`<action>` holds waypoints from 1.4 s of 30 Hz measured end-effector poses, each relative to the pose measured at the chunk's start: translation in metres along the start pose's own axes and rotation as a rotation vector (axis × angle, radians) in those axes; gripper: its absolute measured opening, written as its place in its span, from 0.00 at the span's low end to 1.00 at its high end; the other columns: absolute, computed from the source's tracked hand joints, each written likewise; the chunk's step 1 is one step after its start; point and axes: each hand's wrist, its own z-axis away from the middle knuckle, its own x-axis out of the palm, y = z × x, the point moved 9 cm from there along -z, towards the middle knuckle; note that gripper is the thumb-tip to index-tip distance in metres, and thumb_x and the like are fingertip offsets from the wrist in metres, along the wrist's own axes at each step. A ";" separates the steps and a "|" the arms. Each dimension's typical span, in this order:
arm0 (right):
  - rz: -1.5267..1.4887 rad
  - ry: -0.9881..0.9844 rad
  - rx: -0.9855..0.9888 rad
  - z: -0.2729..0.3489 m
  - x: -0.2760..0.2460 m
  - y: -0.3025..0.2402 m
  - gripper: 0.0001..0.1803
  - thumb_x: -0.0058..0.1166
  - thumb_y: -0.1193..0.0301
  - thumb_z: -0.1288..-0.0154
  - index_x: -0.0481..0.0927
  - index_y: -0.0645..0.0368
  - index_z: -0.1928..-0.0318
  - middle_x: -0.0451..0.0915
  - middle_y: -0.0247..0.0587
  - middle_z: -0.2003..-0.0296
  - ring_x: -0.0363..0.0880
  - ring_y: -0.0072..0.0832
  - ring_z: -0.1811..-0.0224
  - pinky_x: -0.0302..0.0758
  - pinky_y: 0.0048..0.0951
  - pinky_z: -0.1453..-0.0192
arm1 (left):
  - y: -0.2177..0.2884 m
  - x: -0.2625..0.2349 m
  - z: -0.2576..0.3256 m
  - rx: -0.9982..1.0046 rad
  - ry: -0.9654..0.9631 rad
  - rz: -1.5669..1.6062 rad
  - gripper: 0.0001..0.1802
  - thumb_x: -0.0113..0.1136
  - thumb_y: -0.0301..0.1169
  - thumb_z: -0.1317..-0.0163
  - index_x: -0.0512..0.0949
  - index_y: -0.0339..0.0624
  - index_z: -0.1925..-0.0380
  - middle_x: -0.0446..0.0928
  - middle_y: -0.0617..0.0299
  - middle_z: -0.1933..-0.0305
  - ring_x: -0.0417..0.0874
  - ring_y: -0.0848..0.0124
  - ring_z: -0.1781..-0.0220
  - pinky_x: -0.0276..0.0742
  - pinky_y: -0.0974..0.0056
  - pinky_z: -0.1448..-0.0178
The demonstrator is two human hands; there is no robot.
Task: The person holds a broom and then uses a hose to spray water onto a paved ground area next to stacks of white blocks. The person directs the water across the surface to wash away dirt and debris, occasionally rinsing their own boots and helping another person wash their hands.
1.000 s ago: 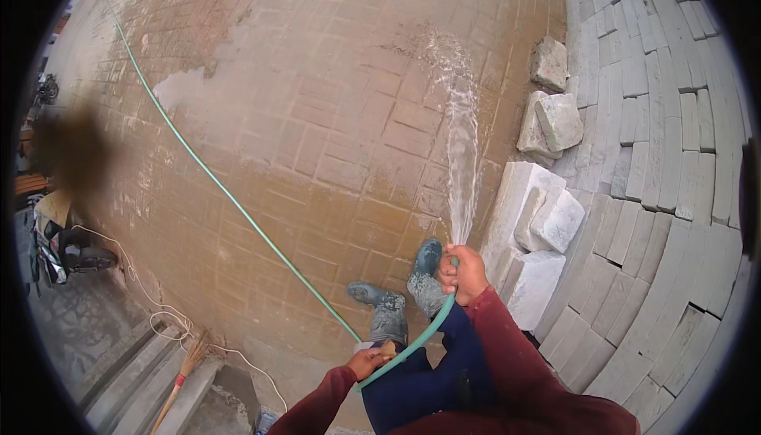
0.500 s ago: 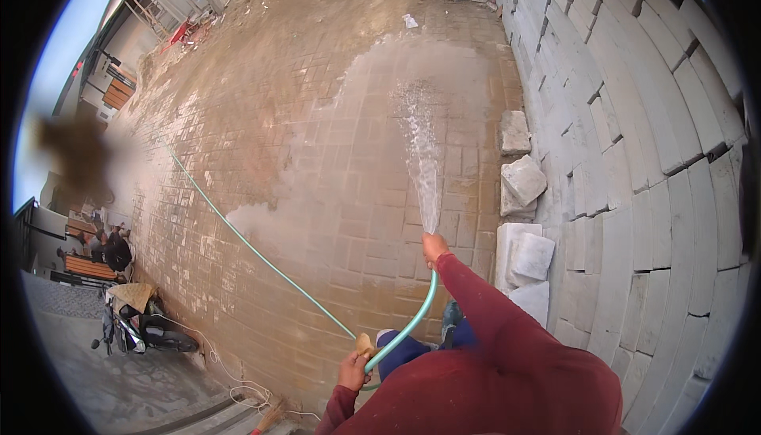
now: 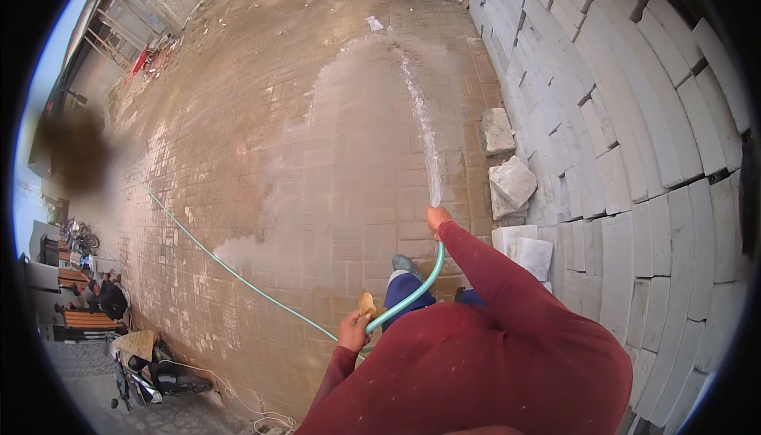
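Note:
A green garden hose (image 3: 409,303) bends in front of my maroon sleeves and runs between my two hands. My right hand (image 3: 437,220) is wrapped round its outlet end. From there a stream of water (image 3: 424,114) shoots forward onto the wet block paving (image 3: 349,189). Lower down, my left hand (image 3: 353,330) grips the hose near my body. A small tan piece (image 3: 366,304) shows at its fingers; I cannot make out its kind. Past that hand, the thinner-looking far length of hose (image 3: 238,276) trails away over the paving to the left.
On the right rises a stack of pale grey blocks (image 3: 618,150), with loose white blocks (image 3: 514,181) along its foot. A parked motorcycle (image 3: 154,375) stands at lower left near a white cord (image 3: 230,387). Further back sits a person (image 3: 111,299) beside orange-brown slats.
The water has drawn into a narrower jet that lands farther off. One boot has come into view ahead of my body, and the scene has shifted slightly left. Both hands keep hold of the hose.

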 end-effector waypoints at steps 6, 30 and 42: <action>0.362 0.146 -0.079 -0.073 -0.033 0.015 0.16 0.43 0.71 0.40 0.83 0.70 0.67 0.82 0.62 0.69 0.84 0.48 0.68 0.78 0.43 0.63 | 0.070 -0.013 -0.087 -0.035 -0.152 -0.056 0.11 0.54 0.35 0.33 0.77 0.40 0.60 0.71 0.65 0.80 0.71 0.77 0.85 0.62 0.71 0.84; 0.160 0.188 -0.049 -0.329 -0.128 -0.280 0.25 0.43 0.60 0.41 0.81 0.73 0.59 0.79 0.69 0.62 0.80 0.54 0.59 0.75 0.46 0.54 | 0.407 0.095 -0.341 0.070 -0.084 -0.359 0.12 0.55 0.34 0.34 0.79 0.35 0.61 0.79 0.59 0.77 0.76 0.74 0.83 0.69 0.67 0.80; 0.324 0.022 -0.168 -0.460 -0.090 -0.413 0.25 0.41 0.60 0.41 0.81 0.73 0.66 0.79 0.66 0.75 0.82 0.51 0.73 0.77 0.47 0.67 | 0.510 0.095 -0.451 0.043 -0.008 -0.246 0.12 0.55 0.34 0.34 0.80 0.37 0.59 0.79 0.59 0.77 0.76 0.74 0.83 0.69 0.67 0.80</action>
